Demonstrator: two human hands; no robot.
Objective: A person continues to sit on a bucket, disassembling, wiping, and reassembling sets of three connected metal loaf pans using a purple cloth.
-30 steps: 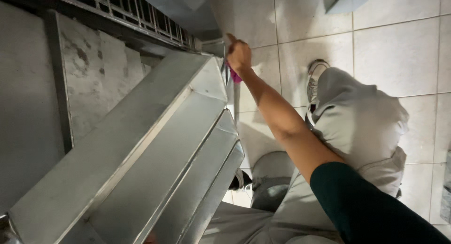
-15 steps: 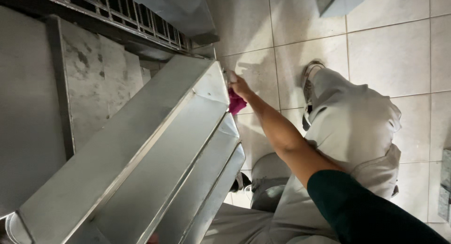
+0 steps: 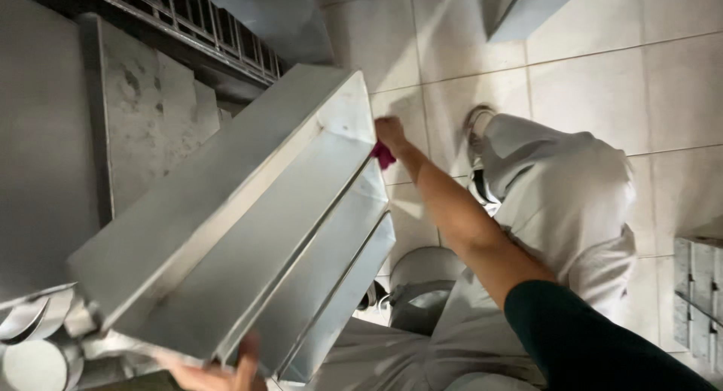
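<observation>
Long steel housing held tilted over tiled floor. Right hand grip pressed together on pink cloth, laid against housing's far corner. Left hand grip curled under near end. Upper face looks clean; lower stepped faces judged left to wipe.

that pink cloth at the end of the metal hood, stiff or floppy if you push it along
Probably floppy: the pink cloth bunches under the right hand. Likely light, being so small. It should slide easily on the smooth steel hood.

Big steel hood tilted w/ far end up; pink cloth bunched at its far corner.
</observation>
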